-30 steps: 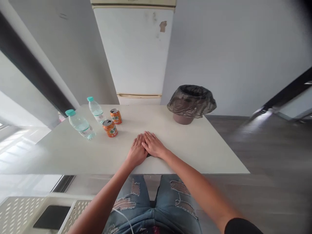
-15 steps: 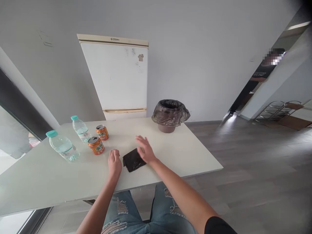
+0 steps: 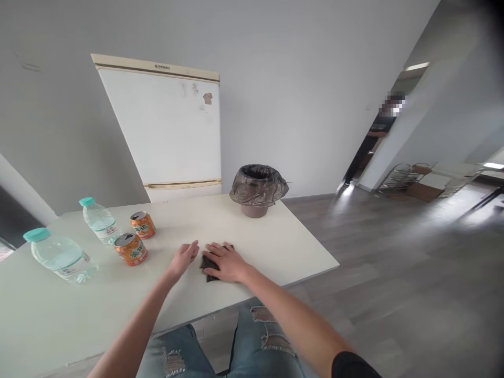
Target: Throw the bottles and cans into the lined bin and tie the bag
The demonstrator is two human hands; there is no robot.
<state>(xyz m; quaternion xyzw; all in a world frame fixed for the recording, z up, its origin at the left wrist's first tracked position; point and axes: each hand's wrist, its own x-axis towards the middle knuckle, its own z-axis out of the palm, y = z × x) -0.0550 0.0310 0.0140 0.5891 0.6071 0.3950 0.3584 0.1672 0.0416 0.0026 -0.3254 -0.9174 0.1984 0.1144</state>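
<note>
A folded black plastic bag (image 3: 210,264) lies on the white table (image 3: 173,303) near its front edge. My right hand (image 3: 225,262) rests flat on top of it with the fingers spread, covering much of the bag. Just left of the bag is my left hand (image 3: 185,258), its fingers curled in and its thumb side toward the bag; whether anything is inside the fingers is hidden. Two orange cans, one nearer (image 3: 131,250) and one farther (image 3: 143,226), stand left of my left hand. Two clear bottles with teal caps (image 3: 63,257) (image 3: 100,221) stand farther left.
At the table's back right stands a brown bin (image 3: 254,211) lined with a dark bag (image 3: 258,189). A white fridge (image 3: 169,126) is behind the table. A person (image 3: 376,134) stands in a doorway at the far right, near a metal rack (image 3: 397,178).
My right hand has come down onto the black bag and now covers more of it. The view has turned to the right, so the table items appear farther left.
</note>
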